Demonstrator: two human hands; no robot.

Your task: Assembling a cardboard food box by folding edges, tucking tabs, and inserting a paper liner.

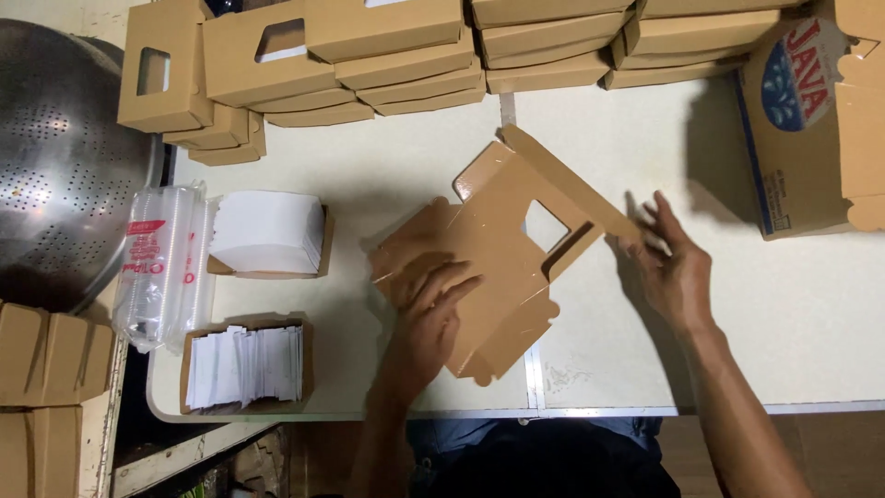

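Flat brown cardboard box blank [489,267], with a rectangular window cut-out, lying partly folded on the white table [784,314] just in front of the person, in the middle of the view. Left hand [431,314] pressed flat on the lower left part of the blank, fingers spread and open, palm down, grasping nothing. Right hand [678,267] at the right end of the raised flap [567,184], fingertips pinching or pushing its edge; the other fingers extended; whether the flap is truly clamped cannot be told. Near the table's front left corner, a shallow cardboard tray of white paper slips [244,364]. Just beyond it, a stack of white paper sheets [267,231] on a brown backing, and beside that, to the left, a sleeve of clear plastic containers [166,267] with red print. Farther left, a large perforated steel colander [55,166]. Along the far edge of the table, rows of assembled brown boxes [396,46], stacked in several layers. At the far right, an open corrugated carton [811,120] with a printed label.
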